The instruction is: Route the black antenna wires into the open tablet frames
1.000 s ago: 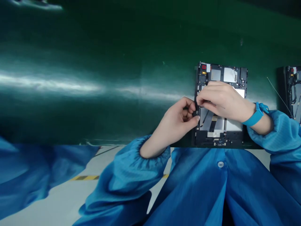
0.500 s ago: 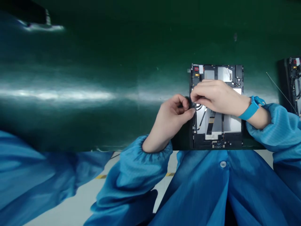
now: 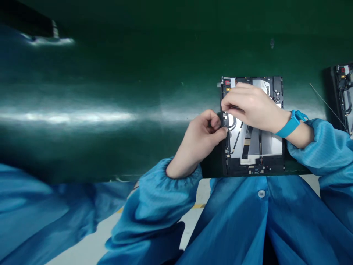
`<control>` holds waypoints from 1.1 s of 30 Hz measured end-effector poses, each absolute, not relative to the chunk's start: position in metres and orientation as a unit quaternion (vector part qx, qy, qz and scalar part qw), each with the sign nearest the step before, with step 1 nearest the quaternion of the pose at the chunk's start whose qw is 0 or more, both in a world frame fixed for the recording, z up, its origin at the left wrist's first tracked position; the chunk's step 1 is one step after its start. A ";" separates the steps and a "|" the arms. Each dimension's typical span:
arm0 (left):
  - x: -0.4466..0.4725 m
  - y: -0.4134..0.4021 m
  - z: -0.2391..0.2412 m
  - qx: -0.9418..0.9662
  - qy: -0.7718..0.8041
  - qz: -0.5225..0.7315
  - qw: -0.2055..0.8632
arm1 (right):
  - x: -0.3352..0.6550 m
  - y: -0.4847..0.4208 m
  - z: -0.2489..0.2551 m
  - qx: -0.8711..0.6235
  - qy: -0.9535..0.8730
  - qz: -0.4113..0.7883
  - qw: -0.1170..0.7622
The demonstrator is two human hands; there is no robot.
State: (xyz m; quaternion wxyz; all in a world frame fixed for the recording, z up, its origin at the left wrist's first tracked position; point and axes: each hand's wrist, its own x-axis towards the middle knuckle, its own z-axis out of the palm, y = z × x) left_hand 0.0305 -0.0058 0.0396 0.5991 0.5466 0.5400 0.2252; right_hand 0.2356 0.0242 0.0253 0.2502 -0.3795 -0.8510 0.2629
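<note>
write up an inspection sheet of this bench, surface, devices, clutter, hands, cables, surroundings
Surface: glossy green bench top, with a bright band of reflected light
Devices: opened device at the near edge; second device, cut off at right
Clutter: thin wire-like strand beside the second device; dark object at upper left, too unclear to name
Hands: left hand at the opened device's left edge; right hand over its upper left part; whether either holds anything is hidden
Cables: dark flat cables inside the opened device
Surroundings: blue garment at left, apparently another person's; pale floor with yellow marking
</note>
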 end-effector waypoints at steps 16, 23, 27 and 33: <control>0.035 0.021 0.043 0.543 0.542 0.174 0.618 | 0.233 0.031 0.023 -0.419 -0.823 0.293 0.247; 0.044 0.037 0.051 0.515 0.555 0.163 0.632 | 0.231 0.030 0.021 -0.510 -0.771 0.258 0.280; 0.047 0.051 0.049 0.518 0.542 0.184 0.636 | 0.231 0.030 0.023 -0.525 -0.753 0.263 0.298; 0.050 0.056 0.036 0.483 0.526 0.220 0.664 | 0.231 0.031 0.029 -0.542 -0.744 0.283 0.269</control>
